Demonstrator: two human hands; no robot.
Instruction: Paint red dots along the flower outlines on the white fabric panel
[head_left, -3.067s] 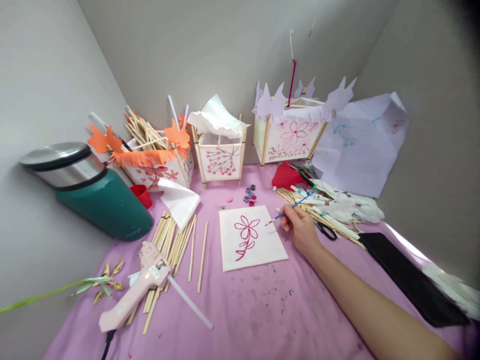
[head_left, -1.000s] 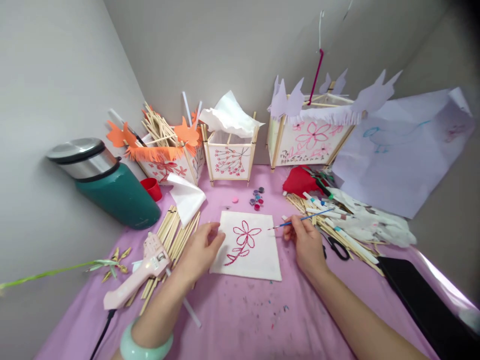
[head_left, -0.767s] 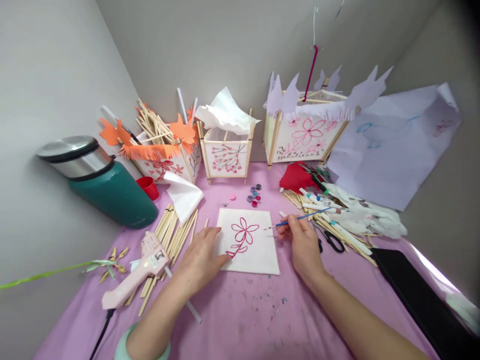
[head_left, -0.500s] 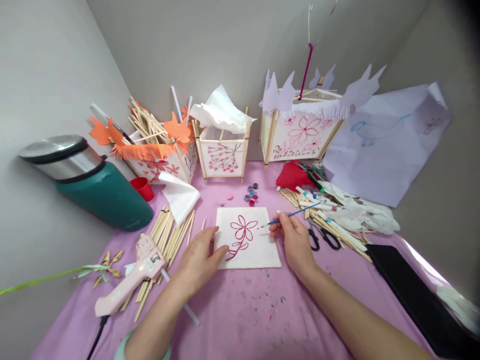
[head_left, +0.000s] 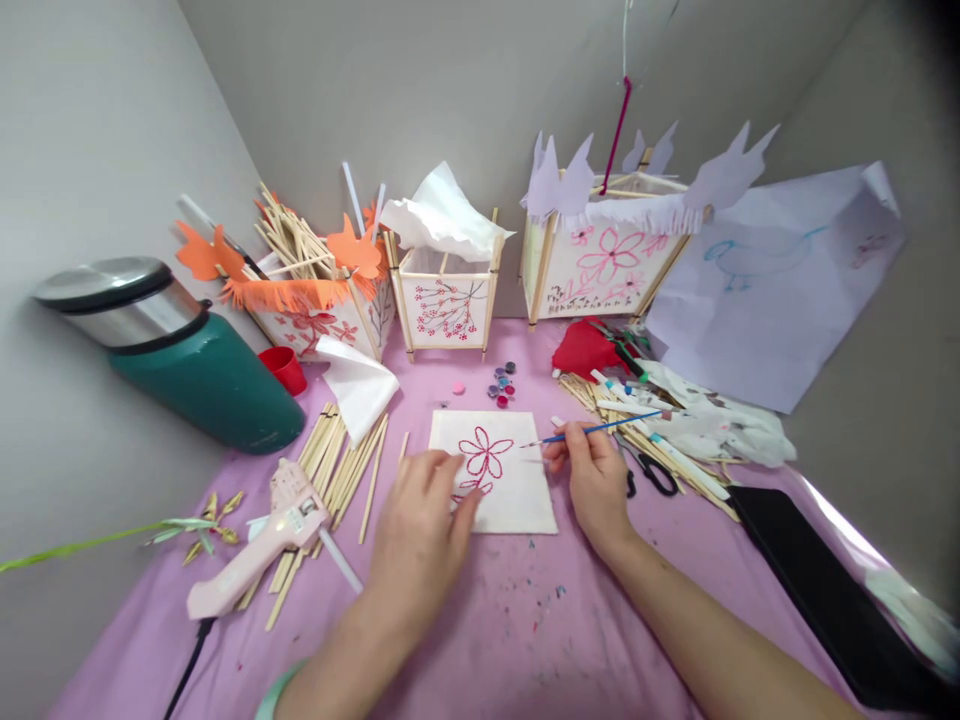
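Observation:
A thin blue paintbrush [head_left: 600, 428] is pinched in my right hand [head_left: 596, 485], just right of a white square panel [head_left: 521, 505]. The brush tip points left over the panel, close to the petals. On the panel is a dark pink flower [head_left: 485, 455] with a stem and leaves, the lower part covered by my left hand. My left hand [head_left: 427, 510] is over the panel's left edge, slightly blurred, with thumb and fingers apart and nothing in them. Whether it touches the panel I cannot tell. Several small paint pots [head_left: 502, 385] stand behind the panel, beside a pink disc [head_left: 458, 388].
Sticks [head_left: 345, 465], a glue gun [head_left: 262, 550] and a green bottle [head_left: 210, 380] lie left. Decorated lanterns [head_left: 444, 310] stand at the back. Scissors [head_left: 656, 474], paint tubes and a black tray-like object [head_left: 817, 590] are on the right.
My left hand has moved right and further over the panel, covering the drawing's stem. My right hand has shifted slightly right, still holding the paintbrush, which now lies flatter.

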